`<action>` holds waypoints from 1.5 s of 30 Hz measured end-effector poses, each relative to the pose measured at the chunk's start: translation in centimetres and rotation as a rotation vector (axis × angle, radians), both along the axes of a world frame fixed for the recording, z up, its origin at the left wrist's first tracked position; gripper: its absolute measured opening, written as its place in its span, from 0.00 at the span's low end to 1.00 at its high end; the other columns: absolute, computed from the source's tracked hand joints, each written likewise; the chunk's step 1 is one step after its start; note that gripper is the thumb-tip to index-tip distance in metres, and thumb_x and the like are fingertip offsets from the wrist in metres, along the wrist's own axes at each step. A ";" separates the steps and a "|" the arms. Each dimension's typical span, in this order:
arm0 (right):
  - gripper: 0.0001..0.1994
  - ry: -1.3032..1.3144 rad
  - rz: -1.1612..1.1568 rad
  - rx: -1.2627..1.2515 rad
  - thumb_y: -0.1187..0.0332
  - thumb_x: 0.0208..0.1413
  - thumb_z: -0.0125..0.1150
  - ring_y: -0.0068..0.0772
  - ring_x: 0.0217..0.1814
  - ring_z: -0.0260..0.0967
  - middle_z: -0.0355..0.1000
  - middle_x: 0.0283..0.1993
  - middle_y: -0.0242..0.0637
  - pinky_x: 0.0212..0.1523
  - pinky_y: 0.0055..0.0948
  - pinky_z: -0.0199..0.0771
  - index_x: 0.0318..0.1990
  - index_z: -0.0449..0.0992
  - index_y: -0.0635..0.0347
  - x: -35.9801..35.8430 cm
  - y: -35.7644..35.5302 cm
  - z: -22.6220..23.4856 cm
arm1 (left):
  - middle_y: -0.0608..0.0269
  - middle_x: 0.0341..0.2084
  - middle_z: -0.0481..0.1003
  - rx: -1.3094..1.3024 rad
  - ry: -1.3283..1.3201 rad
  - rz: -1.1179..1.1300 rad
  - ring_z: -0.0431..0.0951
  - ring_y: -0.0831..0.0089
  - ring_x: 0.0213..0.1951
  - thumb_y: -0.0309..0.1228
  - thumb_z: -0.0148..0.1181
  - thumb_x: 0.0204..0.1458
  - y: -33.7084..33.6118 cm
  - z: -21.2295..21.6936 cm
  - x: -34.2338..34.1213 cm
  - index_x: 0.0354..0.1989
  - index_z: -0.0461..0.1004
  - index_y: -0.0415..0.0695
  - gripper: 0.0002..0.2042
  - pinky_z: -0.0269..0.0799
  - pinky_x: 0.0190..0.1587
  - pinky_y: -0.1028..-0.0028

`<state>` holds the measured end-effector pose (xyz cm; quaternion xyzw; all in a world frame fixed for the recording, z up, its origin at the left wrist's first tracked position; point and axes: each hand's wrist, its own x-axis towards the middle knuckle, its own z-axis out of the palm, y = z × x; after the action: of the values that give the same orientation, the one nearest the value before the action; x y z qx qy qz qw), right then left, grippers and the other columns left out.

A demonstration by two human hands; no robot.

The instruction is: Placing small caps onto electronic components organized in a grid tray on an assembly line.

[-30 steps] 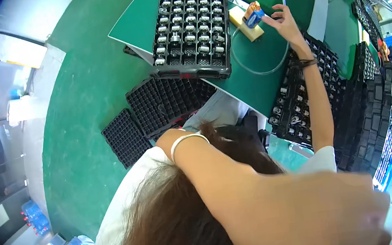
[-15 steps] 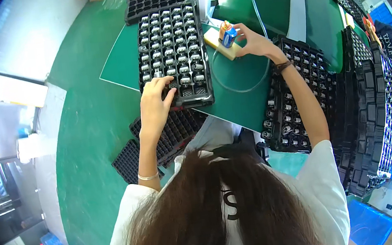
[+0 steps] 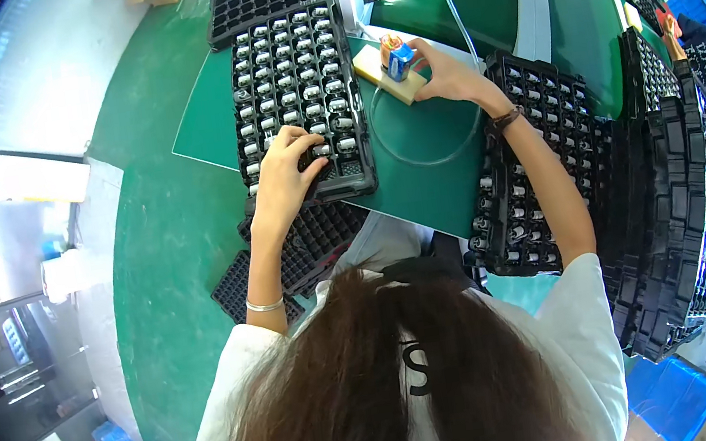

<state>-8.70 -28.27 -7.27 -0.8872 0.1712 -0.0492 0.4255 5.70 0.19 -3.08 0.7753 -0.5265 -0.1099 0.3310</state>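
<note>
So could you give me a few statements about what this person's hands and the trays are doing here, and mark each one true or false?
1. The left hand rests on the near end of the black tray of small metal parts. True.
2. The right hand lies flat on the empty green mat. False: it is at the small blue part on a tan block.
3. A bracelet sits on the left wrist. True.
4. The table is red. False: it is green.
5. More black trays are stacked on the person's right. True.
</note>
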 end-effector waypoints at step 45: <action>0.13 -0.012 -0.009 0.255 0.61 0.45 0.63 0.16 0.29 0.61 0.67 0.28 0.26 0.34 0.19 0.64 0.30 0.72 0.62 1.0 -0.6 1.9 | 0.68 0.36 0.68 -0.341 1.587 -0.062 0.66 0.81 0.37 0.33 0.46 0.57 0.9 0.4 -6.5 0.55 0.60 0.35 0.20 0.59 0.38 0.84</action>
<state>-7.71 -28.88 -5.36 -0.8250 0.1773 -0.0344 0.5356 -0.77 1.06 -2.72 0.3903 -0.1658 -0.5542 0.7162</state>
